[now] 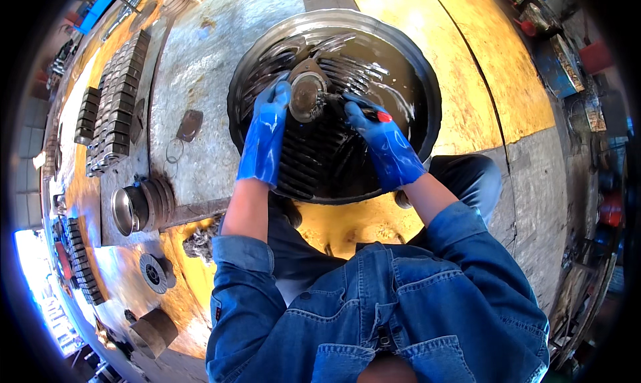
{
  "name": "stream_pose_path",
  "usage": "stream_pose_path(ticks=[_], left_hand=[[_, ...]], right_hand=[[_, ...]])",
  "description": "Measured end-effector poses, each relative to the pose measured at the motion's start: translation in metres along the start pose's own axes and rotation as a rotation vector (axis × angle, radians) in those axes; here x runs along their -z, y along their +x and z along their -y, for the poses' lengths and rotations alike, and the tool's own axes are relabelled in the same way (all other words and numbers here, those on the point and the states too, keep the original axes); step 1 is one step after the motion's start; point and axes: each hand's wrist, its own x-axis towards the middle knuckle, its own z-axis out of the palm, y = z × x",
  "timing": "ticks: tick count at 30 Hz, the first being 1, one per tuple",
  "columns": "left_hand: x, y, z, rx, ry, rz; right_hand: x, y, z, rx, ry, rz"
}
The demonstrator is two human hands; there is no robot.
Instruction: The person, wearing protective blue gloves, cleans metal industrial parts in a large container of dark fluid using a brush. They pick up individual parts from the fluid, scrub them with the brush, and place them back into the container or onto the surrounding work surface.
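In front of me is a wide, round black basin (pixel 434 109) holding dark, oily liquid (pixel 394 53) and several ribbed, dark metal parts (pixel 300 166). My left hand (pixel 267 126), in a long blue rubber glove, is closed on the left edge of a metal flange (pixel 308 97) with a round centre and a pointed upper end, tilted above the liquid. My right hand (pixel 387 143), gloved alike, grips a brush with a red-ended handle (pixel 384 117). Its dark bristles seem to meet the flange's right side; the exact contact is hard to make out.
Rows of dark metal blocks (pixel 119 99) stand to the left. Nearer lie a flat plate (pixel 190 125), a thin wire ring (pixel 174 151), a metal cup (pixel 129 210) beside stacked rings, and a grey disc (pixel 153 273). A blue container (pixel 559 66) stands at the far right.
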Motion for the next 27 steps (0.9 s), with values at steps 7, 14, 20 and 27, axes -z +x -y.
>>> stream_pose_path(ticks=[7,14,20,27], left_hand=[[0.026,0.017,0.042,-0.175,0.033,0.002],[0.02,0.0,0.013,-0.054,0.023,0.009],[0.01,-0.004,0.002,-0.034,0.001,-0.001],[0.022,0.004,0.016,0.008,-0.182,0.033]], right_hand=[[-0.031,-0.01,0.055,0.021,-0.088,0.074],[0.01,0.002,0.006,0.011,-0.308,0.028],[0.071,0.009,-0.052,0.069,-0.433,-0.064],[-0.01,0.018,0.024,0.92,-0.514,0.19]])
